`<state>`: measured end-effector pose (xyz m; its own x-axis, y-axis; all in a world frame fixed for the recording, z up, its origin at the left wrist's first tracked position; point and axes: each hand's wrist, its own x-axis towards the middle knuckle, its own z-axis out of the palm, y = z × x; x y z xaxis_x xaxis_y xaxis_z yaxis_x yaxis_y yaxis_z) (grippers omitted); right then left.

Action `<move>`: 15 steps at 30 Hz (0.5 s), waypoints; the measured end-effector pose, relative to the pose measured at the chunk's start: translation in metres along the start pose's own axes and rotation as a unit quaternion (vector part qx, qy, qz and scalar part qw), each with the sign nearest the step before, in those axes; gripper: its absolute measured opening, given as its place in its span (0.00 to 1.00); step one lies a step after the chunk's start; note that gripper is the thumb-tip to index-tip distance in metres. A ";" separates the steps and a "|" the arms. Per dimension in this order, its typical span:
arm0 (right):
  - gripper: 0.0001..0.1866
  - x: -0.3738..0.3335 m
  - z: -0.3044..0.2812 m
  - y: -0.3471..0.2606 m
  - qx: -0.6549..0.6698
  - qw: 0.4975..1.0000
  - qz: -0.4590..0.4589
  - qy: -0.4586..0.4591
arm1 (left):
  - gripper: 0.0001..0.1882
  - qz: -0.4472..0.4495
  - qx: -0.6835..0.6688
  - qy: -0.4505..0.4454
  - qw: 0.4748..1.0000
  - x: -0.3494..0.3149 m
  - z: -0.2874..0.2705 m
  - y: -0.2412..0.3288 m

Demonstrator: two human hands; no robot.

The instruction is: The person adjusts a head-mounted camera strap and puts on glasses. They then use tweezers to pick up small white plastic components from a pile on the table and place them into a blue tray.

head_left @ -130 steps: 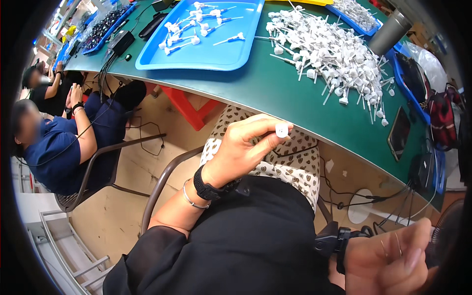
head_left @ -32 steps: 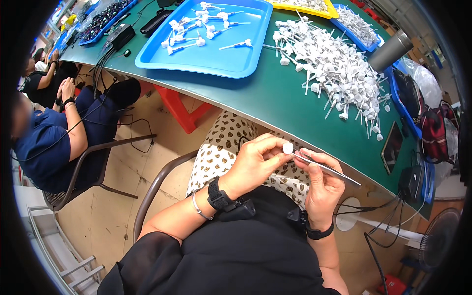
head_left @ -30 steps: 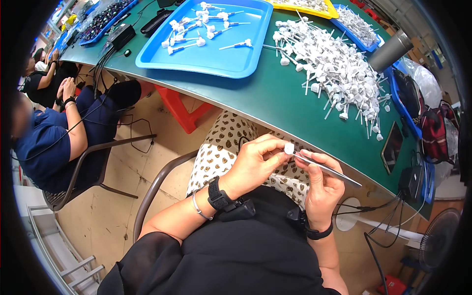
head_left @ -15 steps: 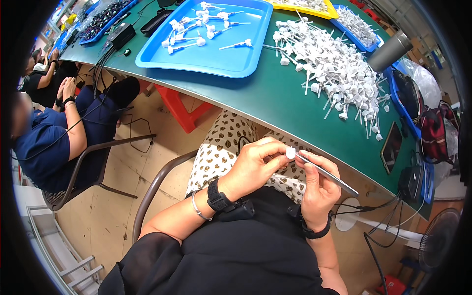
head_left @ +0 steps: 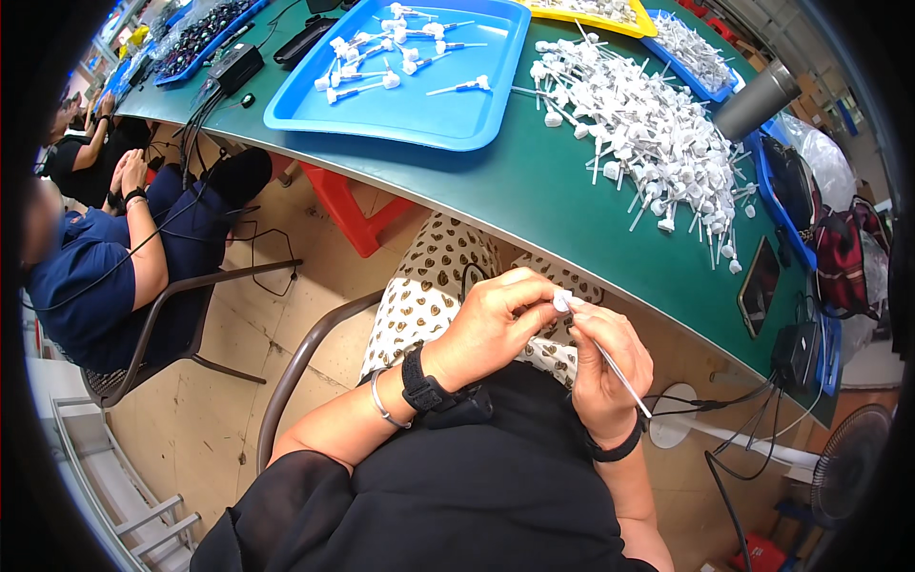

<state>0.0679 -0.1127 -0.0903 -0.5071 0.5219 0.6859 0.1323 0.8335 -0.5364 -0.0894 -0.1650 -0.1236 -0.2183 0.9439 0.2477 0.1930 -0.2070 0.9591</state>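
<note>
My left hand is closed, pinching a small white plastic part with a rounded head between thumb and fingers, above my lap. My right hand is closed around a slim grey metal tool, which looks like tweezers. The tool's near end juts out toward the lower right. Its far end is by the white part, and my fingers hide whether the two touch. On the green table beyond my hands lies a heap of similar white parts with thin stems.
A blue tray with several white stemmed parts stands at the far left. Farther back are a yellow tray and another blue tray. A grey flask, a phone and cables are at the right. A seated person is at the left.
The metal tool has turned in my right hand, from its broad side to a narrow edge, and points more steeply down. My right fingers have curled closer to the white part.
</note>
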 end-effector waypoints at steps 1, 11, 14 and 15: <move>0.08 0.002 -0.001 0.000 -0.013 1.000 -0.018 -0.009 | 0.07 -0.006 -0.012 -0.001 1.000 0.000 0.000 -0.001; 0.08 -0.008 0.004 -0.005 0.182 0.964 0.180 0.074 | 0.08 -0.049 -0.090 0.007 0.995 -0.001 0.002 0.000; 0.08 -0.008 0.004 -0.005 0.190 0.961 0.185 0.075 | 0.08 -0.031 -0.071 0.010 0.997 -0.001 0.002 -0.001; 0.08 -0.008 0.004 -0.005 0.191 0.961 0.185 0.074 | 0.08 -0.025 -0.065 0.011 0.998 -0.001 0.002 -0.002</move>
<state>0.0673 -0.1220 -0.0949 -0.3545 0.8140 0.4601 -0.0561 0.4727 -0.8794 -0.0875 -0.1656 -0.1257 -0.2457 0.9483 0.2010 0.0566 -0.1930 0.9796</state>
